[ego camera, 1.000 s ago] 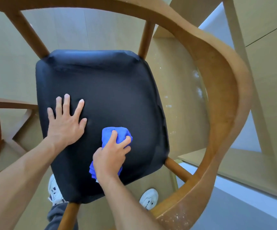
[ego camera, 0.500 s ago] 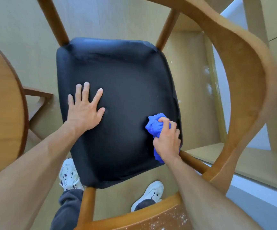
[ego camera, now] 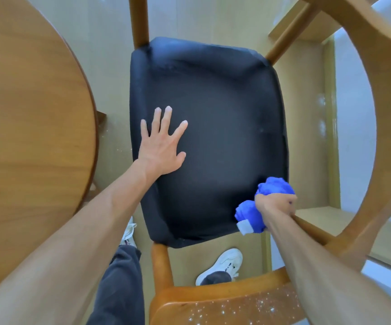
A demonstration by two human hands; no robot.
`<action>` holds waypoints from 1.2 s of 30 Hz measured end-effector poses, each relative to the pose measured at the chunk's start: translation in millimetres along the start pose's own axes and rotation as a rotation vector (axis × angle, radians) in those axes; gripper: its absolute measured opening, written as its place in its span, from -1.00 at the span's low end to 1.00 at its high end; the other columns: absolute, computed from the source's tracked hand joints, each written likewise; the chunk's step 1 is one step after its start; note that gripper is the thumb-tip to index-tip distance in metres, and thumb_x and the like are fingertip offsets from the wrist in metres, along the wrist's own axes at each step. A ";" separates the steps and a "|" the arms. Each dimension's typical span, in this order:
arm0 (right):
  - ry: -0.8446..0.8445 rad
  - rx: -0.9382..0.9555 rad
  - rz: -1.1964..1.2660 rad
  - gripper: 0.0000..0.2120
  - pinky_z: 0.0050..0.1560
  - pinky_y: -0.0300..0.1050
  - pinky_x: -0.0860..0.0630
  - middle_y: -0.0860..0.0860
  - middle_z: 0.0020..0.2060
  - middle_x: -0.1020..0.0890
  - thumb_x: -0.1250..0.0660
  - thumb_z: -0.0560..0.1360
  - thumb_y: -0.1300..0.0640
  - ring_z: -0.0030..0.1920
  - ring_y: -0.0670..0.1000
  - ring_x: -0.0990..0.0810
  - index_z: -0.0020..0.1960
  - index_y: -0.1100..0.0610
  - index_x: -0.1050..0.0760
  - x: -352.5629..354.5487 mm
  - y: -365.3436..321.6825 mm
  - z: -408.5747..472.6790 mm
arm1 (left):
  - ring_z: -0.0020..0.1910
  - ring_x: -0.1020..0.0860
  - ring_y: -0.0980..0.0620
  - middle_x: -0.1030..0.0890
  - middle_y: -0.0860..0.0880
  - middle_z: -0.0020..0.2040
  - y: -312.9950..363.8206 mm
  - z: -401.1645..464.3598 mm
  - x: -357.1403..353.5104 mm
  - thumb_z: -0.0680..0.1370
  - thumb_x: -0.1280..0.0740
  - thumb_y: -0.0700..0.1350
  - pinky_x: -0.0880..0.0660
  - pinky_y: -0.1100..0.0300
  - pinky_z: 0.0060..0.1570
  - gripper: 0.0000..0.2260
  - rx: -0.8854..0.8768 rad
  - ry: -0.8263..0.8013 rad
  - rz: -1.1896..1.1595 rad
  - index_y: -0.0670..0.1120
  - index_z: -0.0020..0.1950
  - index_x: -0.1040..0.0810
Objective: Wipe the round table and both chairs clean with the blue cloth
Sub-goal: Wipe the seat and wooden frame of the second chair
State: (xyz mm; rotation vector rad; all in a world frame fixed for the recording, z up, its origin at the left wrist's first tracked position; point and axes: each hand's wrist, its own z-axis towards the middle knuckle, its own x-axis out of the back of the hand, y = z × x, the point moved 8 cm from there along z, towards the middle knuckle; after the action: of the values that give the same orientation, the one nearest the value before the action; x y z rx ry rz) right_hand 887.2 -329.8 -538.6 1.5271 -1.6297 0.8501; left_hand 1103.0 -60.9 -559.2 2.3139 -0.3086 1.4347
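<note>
I look straight down on a wooden chair with a black padded seat (ego camera: 213,127). My left hand (ego camera: 160,148) lies flat on the seat's left part, fingers spread. My right hand (ego camera: 276,204) grips the bunched blue cloth (ego camera: 273,187) at the seat's near right corner, over the seat edge. A white tag hangs from the cloth's lower end. The chair's curved wooden back rail (ego camera: 386,113) arcs round the right side and its near part (ego camera: 225,306) carries white specks. The round wooden table (ego camera: 26,118) fills the left side.
The chair's wooden legs (ego camera: 139,19) reach down to a pale floor. My two white shoes (ego camera: 222,261) and dark trouser legs stand under the chair's near edge. Pale wooden shelving (ego camera: 318,216) lies to the right of the chair.
My right hand has swept the cloth from the middle of the seat to its near right corner. My view has shifted, so the table takes more of the left. The left hand stays flat on the seat.
</note>
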 end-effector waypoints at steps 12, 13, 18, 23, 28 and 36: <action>-0.230 1.913 -1.203 -0.31 -0.25 -0.04 -0.40 0.11 0.17 -0.46 -0.45 0.30 0.17 -0.07 0.11 -0.48 0.36 0.03 -0.24 -114.8 -9.9 -246.9 | 0.52 0.28 -0.19 0.28 -0.09 0.56 -1.2 -12.3 -2.6 0.53 -0.29 0.18 -0.05 -0.33 0.40 -0.29 0.027 -0.099 -0.041 0.14 0.55 0.03; -0.230 2.045 -1.259 -0.33 -0.25 -0.05 -0.42 0.10 0.16 -0.50 -0.45 0.29 0.16 -0.09 0.09 -0.49 0.34 -0.01 -0.29 -120.9 -5.9 -253.1 | 0.52 0.29 -0.19 0.29 -0.09 0.55 -1.4 -11.8 -4.1 0.53 -0.29 0.18 -0.05 -0.33 0.40 -0.29 0.025 -0.100 -0.042 0.14 0.55 0.04; -0.259 2.317 -1.167 -0.42 -0.29 -0.10 -0.36 0.06 0.02 -0.52 -0.37 0.29 0.22 -0.19 0.08 -0.42 0.28 -0.06 -0.39 -116.0 -3.3 -235.4 | 0.52 0.30 -0.18 0.29 -0.08 0.55 -4.2 -9.6 -7.9 0.53 -0.29 0.19 -0.03 -0.32 0.41 -0.29 0.021 -0.086 -0.052 0.16 0.55 0.03; -0.342 2.731 -1.620 -0.57 -0.04 -0.06 -0.47 -0.05 0.11 -0.51 -0.42 0.34 0.03 0.01 0.05 -0.49 0.17 -0.20 -0.45 -70.3 34.4 -161.1 | 0.52 0.30 -0.17 0.29 -0.07 0.56 -3.2 -10.4 -4.9 0.53 -0.29 0.20 -0.03 -0.31 0.42 -0.29 0.025 -0.101 -0.049 0.16 0.55 0.03; -0.316 2.528 -1.790 -0.54 -0.15 -0.08 -0.50 -0.07 -0.08 -0.54 -0.51 0.14 0.09 -0.11 0.05 -0.56 -0.02 -0.21 -0.49 -6.0 -10.0 -64.5 | 0.52 0.31 -0.17 0.30 -0.07 0.56 -2.1 -11.4 -6.6 0.53 -0.28 0.20 -0.02 -0.31 0.42 -0.30 0.035 -0.115 -0.041 0.17 0.55 0.05; 0.021 1.354 -0.793 -0.46 -0.08 -0.04 -0.38 0.07 -0.03 -0.34 -0.35 0.38 0.18 0.04 0.20 -0.40 0.32 -0.10 -0.38 59.0 -196.7 30.0 | 0.52 0.30 -0.17 0.30 -0.07 0.56 -2.7 -12.9 -5.5 0.53 -0.26 0.21 -0.01 -0.28 0.43 -0.29 0.042 -0.096 -0.031 0.17 0.55 0.07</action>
State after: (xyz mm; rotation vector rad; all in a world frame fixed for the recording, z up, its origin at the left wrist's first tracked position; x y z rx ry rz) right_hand 1079.8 -400.3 -506.5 2.6898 -0.0977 1.5345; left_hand 1091.2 -52.8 -559.5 2.4157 -0.2711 1.3301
